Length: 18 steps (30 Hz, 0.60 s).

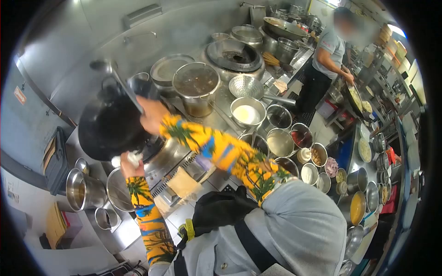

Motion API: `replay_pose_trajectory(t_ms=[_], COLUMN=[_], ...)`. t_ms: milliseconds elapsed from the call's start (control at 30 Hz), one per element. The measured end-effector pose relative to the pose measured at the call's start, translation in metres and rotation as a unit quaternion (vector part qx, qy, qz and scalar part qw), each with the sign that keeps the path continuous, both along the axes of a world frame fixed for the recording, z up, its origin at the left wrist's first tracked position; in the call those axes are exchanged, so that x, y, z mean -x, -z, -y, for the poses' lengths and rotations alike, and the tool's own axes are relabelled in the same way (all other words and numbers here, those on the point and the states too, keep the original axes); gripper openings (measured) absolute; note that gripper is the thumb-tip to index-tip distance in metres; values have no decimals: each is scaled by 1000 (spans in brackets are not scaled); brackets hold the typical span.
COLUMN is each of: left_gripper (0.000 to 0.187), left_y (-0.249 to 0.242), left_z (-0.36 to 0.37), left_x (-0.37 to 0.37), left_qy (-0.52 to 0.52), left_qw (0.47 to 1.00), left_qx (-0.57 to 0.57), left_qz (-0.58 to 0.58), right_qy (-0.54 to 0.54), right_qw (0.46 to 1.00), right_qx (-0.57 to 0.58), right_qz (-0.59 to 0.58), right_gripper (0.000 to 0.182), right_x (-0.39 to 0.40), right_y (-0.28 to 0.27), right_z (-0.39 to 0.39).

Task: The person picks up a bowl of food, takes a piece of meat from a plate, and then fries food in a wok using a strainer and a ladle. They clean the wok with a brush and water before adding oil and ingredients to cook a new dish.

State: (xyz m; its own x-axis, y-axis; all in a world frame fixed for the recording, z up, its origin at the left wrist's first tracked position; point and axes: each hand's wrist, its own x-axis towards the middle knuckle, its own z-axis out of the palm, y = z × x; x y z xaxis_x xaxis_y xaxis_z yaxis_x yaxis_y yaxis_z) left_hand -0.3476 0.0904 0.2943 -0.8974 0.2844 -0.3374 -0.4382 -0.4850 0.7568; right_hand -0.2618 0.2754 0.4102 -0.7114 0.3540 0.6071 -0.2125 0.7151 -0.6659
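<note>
A large black wok [108, 126] sits tilted over a burner at the left of the steel cooking range. My left hand [128, 164] grips the wok's handle through a white cloth [134, 158] at its near rim. At the wok's right edge, my right hand [151, 115] is closed around the long handle of a metal ladle [110, 73], whose bowl points up and left against the steel back wall. Both arms wear yellow patterned sleeves. What the wok holds is hidden in its dark interior.
A stockpot of dark liquid [196, 85], an open burner ring [235, 56], a strainer [246, 86] and several seasoning bowls [281, 142] lie right of the wok. Steel pots [83, 191] stand at lower left. Another person [329, 60] works at a far station.
</note>
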Motion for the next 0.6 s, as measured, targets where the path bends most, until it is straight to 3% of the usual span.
replay_pose_trajectory(t_ms=[33, 167, 267, 400, 467, 533, 567, 600], left_gripper=[16, 16, 16, 16, 18, 23, 25, 33], left_y=[7, 52, 81, 111, 103, 79, 65, 56], left_z=[14, 28, 18, -2, -11, -13, -10, -3], left_x=[3, 26, 31, 32, 33, 31, 26, 17], left_qy=[19, 67, 32, -52, -17, 76, 116, 125], left_qw=[1000, 993, 963, 867, 927, 995, 985, 986], left_qx=[0, 47, 135, 239, 188, 62, -6, -20], left_qz=[22, -86, -233, -434, -325, -26, 126, 108], right_qy=[-37, -72, -23, 33, 43, 61, 60, 59], right_qw=[998, 985, 988, 925, 917, 911, 903, 891], right_qx=[47, 102, -25, -114, -133, -112, -179, -249], right_qz=[-13, 118, 154, 361, 372, 393, 386, 375], right_gripper=[55, 62, 62, 57, 56, 50, 47, 44], right_x=[-22, -64, -78, -85, -78, -76, -77, -78], right_y=[8, 57, 98, 92, 99, 102, 106, 110], right_z=[18, 49, 51, 52, 51, 54, 48, 32])
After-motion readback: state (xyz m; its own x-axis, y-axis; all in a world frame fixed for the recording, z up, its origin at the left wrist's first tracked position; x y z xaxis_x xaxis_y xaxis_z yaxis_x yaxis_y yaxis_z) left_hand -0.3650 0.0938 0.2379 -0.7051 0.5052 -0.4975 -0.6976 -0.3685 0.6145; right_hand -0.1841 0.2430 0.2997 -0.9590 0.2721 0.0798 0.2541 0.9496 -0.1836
